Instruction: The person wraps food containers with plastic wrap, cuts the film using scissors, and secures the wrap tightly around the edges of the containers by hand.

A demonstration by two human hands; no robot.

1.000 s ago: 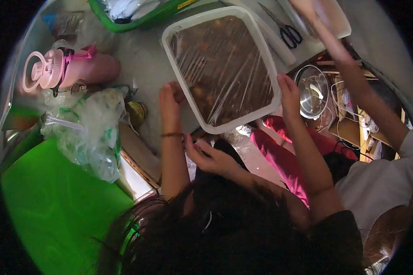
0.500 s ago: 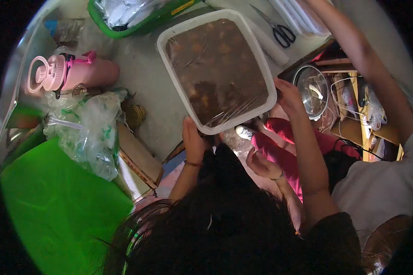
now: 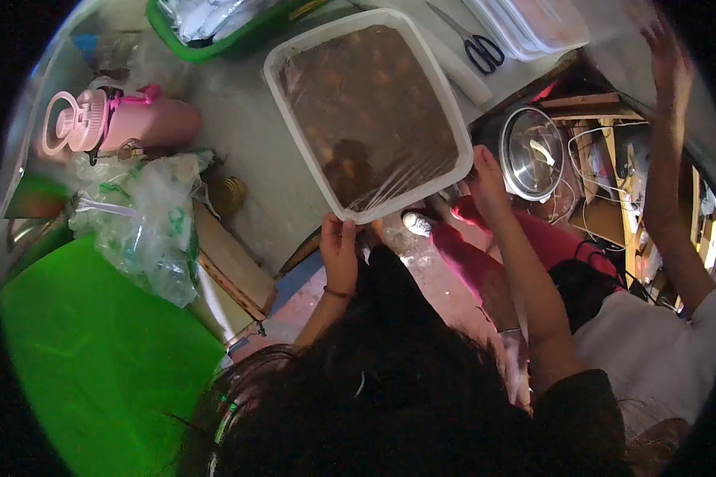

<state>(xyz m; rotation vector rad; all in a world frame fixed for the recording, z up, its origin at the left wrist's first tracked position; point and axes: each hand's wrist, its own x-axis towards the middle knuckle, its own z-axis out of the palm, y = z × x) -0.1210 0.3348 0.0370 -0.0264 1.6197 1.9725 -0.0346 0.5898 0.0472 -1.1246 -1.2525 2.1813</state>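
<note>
We grip the film-covered tray (image 3: 366, 111) at its near rim: our left hand (image 3: 340, 250) pinches the near corner, our right hand (image 3: 485, 184) clasps the right corner. It hangs partly off the bench (image 3: 247, 151) edge. Full of dark food, it likely weighs a good deal, and the thin plastic walls may flex, so we judge the stiff rim the best hold; the film looks slick. The pink bottle (image 3: 119, 123), scissors (image 3: 473, 44) and green basket (image 3: 215, 32) crowd it; beside the bench, a steel bowl (image 3: 529, 151) sits below.
</note>
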